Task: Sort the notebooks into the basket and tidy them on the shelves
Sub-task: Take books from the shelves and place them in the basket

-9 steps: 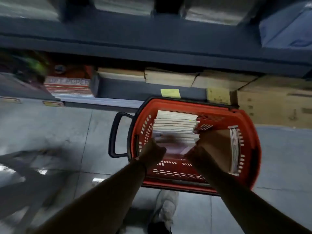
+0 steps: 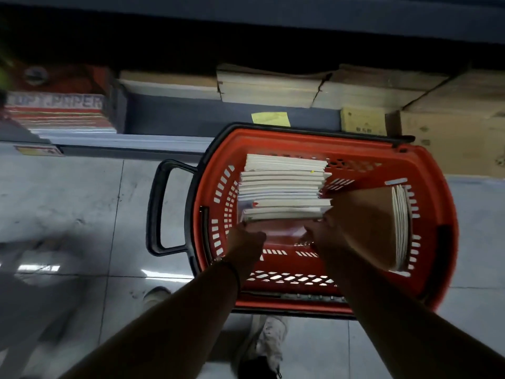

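A red plastic basket (image 2: 431, 170) with a black handle (image 2: 157, 209) stands on the floor below me. A row of several white-edged notebooks (image 2: 284, 184) fills its left part. A brown-covered stack of notebooks (image 2: 374, 222) leans against its right side. My left hand (image 2: 246, 242) grips the near left corner of the white notebooks. My right hand (image 2: 325, 236) holds their near right corner, pressed against the brown stack. The fingers of both hands are partly hidden under the notebooks.
The dark shelf unit (image 2: 218, 116) runs behind the basket, with copy paper packs (image 2: 60, 113) at left, paper stacks (image 2: 267, 88) in the middle and cardboard boxes (image 2: 451, 138) at right. A yellow label (image 2: 270, 118) sticks to the shelf edge. My shoe (image 2: 270, 343) rests on the grey tiled floor.
Both hands have stayed at the near end of the white notebooks; the view has moved closer to the basket.
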Motion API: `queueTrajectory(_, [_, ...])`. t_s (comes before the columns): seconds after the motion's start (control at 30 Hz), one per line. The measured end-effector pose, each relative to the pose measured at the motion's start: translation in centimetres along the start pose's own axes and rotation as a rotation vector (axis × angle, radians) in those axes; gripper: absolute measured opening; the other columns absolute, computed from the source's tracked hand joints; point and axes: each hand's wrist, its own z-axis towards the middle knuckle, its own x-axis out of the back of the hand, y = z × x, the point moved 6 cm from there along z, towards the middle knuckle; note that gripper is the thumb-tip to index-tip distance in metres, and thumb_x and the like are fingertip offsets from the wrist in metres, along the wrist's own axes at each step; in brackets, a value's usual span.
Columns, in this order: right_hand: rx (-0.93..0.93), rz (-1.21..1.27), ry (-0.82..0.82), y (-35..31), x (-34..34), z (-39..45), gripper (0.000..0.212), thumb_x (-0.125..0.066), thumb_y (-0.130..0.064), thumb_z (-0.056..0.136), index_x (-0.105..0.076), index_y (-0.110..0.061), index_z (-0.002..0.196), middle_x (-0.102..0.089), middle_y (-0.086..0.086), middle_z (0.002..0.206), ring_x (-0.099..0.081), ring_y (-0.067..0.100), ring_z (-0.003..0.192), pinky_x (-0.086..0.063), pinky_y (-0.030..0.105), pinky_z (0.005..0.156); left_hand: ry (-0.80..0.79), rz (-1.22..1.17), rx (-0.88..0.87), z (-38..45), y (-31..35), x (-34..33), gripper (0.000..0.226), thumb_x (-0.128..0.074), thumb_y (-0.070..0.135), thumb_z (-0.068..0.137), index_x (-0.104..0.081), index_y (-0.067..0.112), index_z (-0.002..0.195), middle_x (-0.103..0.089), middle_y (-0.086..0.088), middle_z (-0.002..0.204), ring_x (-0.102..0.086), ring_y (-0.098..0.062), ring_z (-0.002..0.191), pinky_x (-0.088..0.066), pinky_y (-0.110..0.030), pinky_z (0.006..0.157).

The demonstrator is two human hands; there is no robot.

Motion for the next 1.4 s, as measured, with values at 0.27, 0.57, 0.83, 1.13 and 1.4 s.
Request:
queueTrajectory(0.27, [0.082, -0.115, 0.039, -0.5, 1.3, -2.4, 0.051, -0.085, -0.036, 0.05, -0.071, 0.001, 0.081, -0.068, 0.013, 0.067, -0.059, 0.012, 0.051, -0.046, 0.029, 0.051, -0.103, 0.553, -0.362, -1.1, 0.6, -0.6, 0.015, -0.062, 0.012, 0.095, -0.051, 0.021, 0.099, -0.059, 0.006, 0.09, -0.054, -0.002, 0.072, -0.047, -0.012, 0.058])
queueTrajectory(0.57, [0.172, -0.278, -0.122, -5.8, 4.7, -8.2, 0.065, -0.091, -0.023, 0.064, -0.06, -0.006, 0.119, -0.068, 0.013, 0.104, -0.066, 0.024, 0.09, -0.056, 0.03, 0.071, -0.191, 0.969, -0.697, -6.1, 8.3, 1.0, 0.031, -0.05, 0.021, 0.102, -0.06, 0.018, 0.131, -0.062, -0.005, 0.129, -0.056, -0.022, 0.119, -0.038, -0.024, 0.091])
queueTrajectory(0.83, [0.362, 0.006, -0.356, -24.4, 9.2, -28.3, 0.017, -0.066, -0.012, 0.092, -0.068, -0.018, 0.108, -0.077, -0.006, 0.098, -0.073, 0.013, 0.093, -0.058, 0.026, 0.075, -0.293, 0.562, -0.748, -21.6, 26.7, 12.4, 0.014, -0.079, 0.037, 0.082, -0.074, 0.025, 0.089, -0.074, 0.011, 0.081, -0.065, -0.001, 0.067, -0.05, -0.023, 0.062])
queueTrajectory(1.13, [0.551, 0.585, -0.288, -45.7, 15.4, -52.6, 0.05, -0.068, -0.017, 0.084, -0.06, -0.001, 0.131, -0.06, 0.022, 0.134, -0.058, 0.037, 0.123, -0.047, 0.054, 0.104, -0.464, 0.033, -0.618, -45.4, 38.9, 24.5, 0.033, -0.081, 0.023, 0.077, -0.073, 0.012, 0.107, -0.076, -0.002, 0.103, -0.073, -0.018, 0.09, -0.058, -0.024, 0.071])
queueTrajectory(1.4, [0.752, 0.676, -0.272, -57.9, 18.2, -71.7, 0.015, -0.061, -0.017, 0.096, -0.07, -0.018, 0.108, -0.074, -0.005, 0.085, -0.07, 0.01, 0.073, -0.057, 0.026, 0.059, -0.381, -0.206, -0.776, -62.0, 46.0, 33.3, 0.032, -0.077, 0.01, 0.075, -0.074, 0.003, 0.105, -0.076, -0.016, 0.1, -0.075, -0.028, 0.083, -0.06, -0.03, 0.066])
